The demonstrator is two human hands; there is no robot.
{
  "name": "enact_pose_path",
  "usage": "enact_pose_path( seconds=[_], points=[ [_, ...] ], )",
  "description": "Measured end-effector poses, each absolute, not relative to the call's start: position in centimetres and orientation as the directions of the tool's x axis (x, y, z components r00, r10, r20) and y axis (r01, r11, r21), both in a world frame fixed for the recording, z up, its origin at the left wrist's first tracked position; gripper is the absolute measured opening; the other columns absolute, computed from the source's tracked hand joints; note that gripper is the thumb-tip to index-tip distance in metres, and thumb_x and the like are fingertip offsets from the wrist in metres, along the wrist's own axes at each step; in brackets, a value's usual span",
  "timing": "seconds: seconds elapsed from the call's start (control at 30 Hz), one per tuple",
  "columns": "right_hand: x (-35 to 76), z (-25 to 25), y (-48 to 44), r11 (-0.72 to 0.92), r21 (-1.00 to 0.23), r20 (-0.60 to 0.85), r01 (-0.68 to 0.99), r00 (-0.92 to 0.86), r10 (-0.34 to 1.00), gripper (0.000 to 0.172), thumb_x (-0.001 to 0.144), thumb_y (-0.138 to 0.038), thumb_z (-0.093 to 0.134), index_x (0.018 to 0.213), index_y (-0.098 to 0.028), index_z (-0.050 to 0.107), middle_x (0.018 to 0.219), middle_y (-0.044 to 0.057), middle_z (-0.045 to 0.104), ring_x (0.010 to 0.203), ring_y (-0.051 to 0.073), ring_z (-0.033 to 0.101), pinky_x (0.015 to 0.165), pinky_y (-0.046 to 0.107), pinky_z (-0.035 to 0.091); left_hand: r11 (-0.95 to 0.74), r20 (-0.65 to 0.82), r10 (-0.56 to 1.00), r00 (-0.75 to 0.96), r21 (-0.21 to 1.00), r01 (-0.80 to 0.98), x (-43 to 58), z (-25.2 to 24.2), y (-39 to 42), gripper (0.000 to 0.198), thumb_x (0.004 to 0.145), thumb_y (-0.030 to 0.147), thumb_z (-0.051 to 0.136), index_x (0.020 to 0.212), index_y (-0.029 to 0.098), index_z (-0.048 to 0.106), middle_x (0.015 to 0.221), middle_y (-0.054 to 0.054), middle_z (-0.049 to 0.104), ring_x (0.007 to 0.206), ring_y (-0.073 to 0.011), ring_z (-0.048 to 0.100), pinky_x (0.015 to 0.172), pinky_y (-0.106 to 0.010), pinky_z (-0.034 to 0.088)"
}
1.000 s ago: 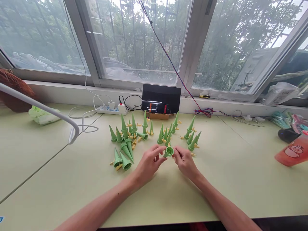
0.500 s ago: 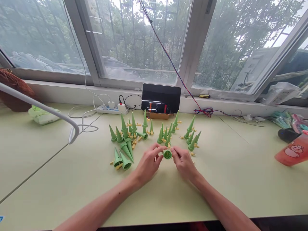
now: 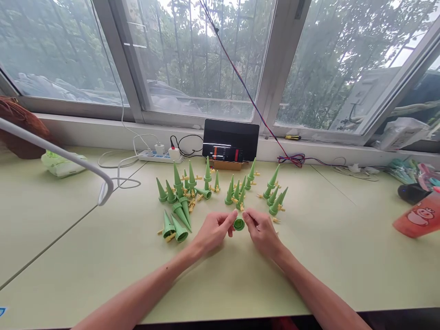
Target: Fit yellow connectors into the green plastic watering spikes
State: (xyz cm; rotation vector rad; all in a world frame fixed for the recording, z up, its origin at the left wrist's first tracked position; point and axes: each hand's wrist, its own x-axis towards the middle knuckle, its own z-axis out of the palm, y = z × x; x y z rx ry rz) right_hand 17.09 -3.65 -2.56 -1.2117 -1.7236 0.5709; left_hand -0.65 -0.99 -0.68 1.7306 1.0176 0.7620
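A green plastic watering spike [image 3: 239, 224] is held between my hands, its round open end turned toward me and its point hidden behind. My left hand [image 3: 215, 229] grips it from the left, thumb stretched along its upper side. My right hand [image 3: 263, 231] is closed in a pinch at the spike's upper right edge; fingers cover whatever lies in that pinch. Just beyond stand more green spikes [image 3: 241, 198] with yellow valves. To the left, two spikes [image 3: 180, 234] lean near a yellow valve [image 3: 169, 238], and a loose yellow piece [image 3: 276, 220] lies at right.
Several spikes [image 3: 274, 206] stand at right and a larger cluster [image 3: 177, 183] at left. A tablet [image 3: 231, 135] with a phone before it stands at the back. A power strip [image 3: 160, 157], white lamp arm [image 3: 68, 153] and red cup [image 3: 417, 213] surround the work area.
The spike in my hands has tipped slightly, its open end a little lower. My left fingers have shifted, with the thumb now across the spike's top. My right hand stays nearly still.
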Motion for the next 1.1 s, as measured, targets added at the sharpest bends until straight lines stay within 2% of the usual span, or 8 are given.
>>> enact_pose_path(
  seconds=[0.23, 0.47, 0.57, 0.93, 1.1],
  points=[
    [17.3, -3.0, -3.5, 0.429, -0.775, 0.435, 0.464, -0.1, 0.895, 0.038, 0.102, -0.034, 0.042, 0.067, -0.021, 0.034, 0.06, -0.005, 0.033, 0.056, 0.011, 0.029, 0.054, 0.027, 0.025, -0.186, 0.009, 0.872, 0.489, 0.93, 0.316, -0.8, -1.1, -0.9, 0.06, 0.095, 0.064, 0.04, 0.063, 0.016, 0.057, 0.039, 0.005, 0.039, 0.041, -0.0106, 0.038, 0.049, -0.024, 0.031],
    [17.5, -3.0, -3.3, 0.412, -0.779, 0.422, 0.472, -0.089, 0.902, 0.038, 0.101, -0.034, 0.041, 0.066, -0.021, 0.032, 0.06, -0.005, 0.03, 0.055, 0.011, 0.028, 0.052, 0.027, 0.024, -0.364, 0.157, 0.843, 0.515, 0.871, 0.329, -0.8, -1.1, -1.1, 0.043, 0.095, 0.052, 0.049, 0.073, 0.016, 0.057, 0.059, 0.004, 0.045, 0.051, -0.0093, 0.036, 0.05, -0.023, 0.026],
    [17.5, -3.1, -3.2, 0.403, -0.781, 0.417, 0.478, -0.081, 0.905, 0.038, 0.1, -0.034, 0.042, 0.066, -0.021, 0.031, 0.059, -0.006, 0.028, 0.054, 0.011, 0.026, 0.052, 0.027, 0.023, -0.43, 0.201, 0.835, 0.512, 0.819, 0.38, -0.9, -1.2, -1.3, 0.037, 0.094, 0.048, 0.052, 0.076, 0.016, 0.056, 0.06, 0.005, 0.043, 0.052, -0.0089, 0.033, 0.051, -0.023, 0.025],
    [17.5, -3.3, -3.2, 0.369, -0.781, 0.39, 0.504, -0.068, 0.918, 0.038, 0.099, -0.035, 0.041, 0.065, -0.021, 0.032, 0.059, -0.005, 0.03, 0.054, 0.011, 0.027, 0.052, 0.027, 0.024, -0.537, 0.326, 0.806, 0.494, 0.754, 0.378, -0.8, -1.6, -1.1, 0.018, 0.089, 0.035, 0.065, 0.086, 0.017, 0.066, 0.079, 0.002, 0.055, 0.058, -0.0085, 0.043, 0.06, -0.024, 0.039],
    [17.4, -3.0, -3.2, 0.358, -0.782, 0.378, 0.511, -0.068, 0.923, 0.037, 0.099, -0.036, 0.041, 0.065, -0.021, 0.036, 0.058, -0.005, 0.033, 0.054, 0.012, 0.029, 0.052, 0.027, 0.025, -0.533, 0.336, 0.798, 0.501, 0.781, 0.325, -0.8, -1.9, -1.0, 0.017, 0.09, 0.029, 0.064, 0.105, 0.022, 0.071, 0.094, 0.001, 0.058, 0.055, -0.0063, 0.042, 0.059, -0.023, 0.04]
  ],
)
